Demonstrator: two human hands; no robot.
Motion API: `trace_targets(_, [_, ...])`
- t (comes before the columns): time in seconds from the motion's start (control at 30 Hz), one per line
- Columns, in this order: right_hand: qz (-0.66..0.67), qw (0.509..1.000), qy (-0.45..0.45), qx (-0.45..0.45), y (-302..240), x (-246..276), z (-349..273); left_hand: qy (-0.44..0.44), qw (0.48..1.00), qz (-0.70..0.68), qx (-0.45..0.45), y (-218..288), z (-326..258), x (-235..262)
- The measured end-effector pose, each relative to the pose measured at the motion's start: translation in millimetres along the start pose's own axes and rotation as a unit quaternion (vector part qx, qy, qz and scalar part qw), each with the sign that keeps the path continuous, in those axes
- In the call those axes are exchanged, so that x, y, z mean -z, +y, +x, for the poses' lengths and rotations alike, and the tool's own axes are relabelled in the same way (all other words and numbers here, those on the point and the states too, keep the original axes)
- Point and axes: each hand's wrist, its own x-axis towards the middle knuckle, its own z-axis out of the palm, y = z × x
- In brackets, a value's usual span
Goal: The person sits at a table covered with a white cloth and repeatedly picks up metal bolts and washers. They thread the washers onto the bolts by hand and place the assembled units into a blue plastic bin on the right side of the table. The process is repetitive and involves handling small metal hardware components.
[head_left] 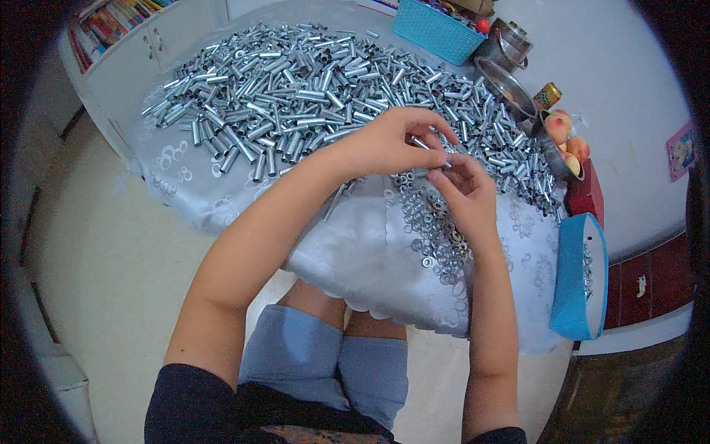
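Over the near edge of a large pile of short metal tubes (310,95), my two hands meet. My left hand (392,140) is closed, pinching a slim metal bolt-like piece (423,143) between thumb and fingers. Just to the right, my right hand (472,194) has its thumb and fingers pinched close to the piece's lower end; what it grips there is too small to make out. Below and beside the right hand lies a spread of small metal washers and nuts (433,229). A few thin bolts (336,201) lie under my left forearm.
A silvery cloth (347,244) covers the table. On the right stands a blue fabric bin (573,285) with small metal parts inside. Farther back are peaches (566,133), a can (547,96), a metal pot (506,44) and a turquoise basket (436,33). A white bookcase (148,44) adjoins the far left.
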Motion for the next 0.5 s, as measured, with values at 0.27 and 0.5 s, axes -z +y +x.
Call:
trace_targets(0.27, [-0.096,0.994,0.037,0.032,-6,3,0,0.030,0.997,0.073,-0.006,0,-2,0])
trace_targets(0.5, [-0.119,0.990,0.028,0.076,-4,8,2,0.063,0.996,0.069,0.011,-5,0,-3])
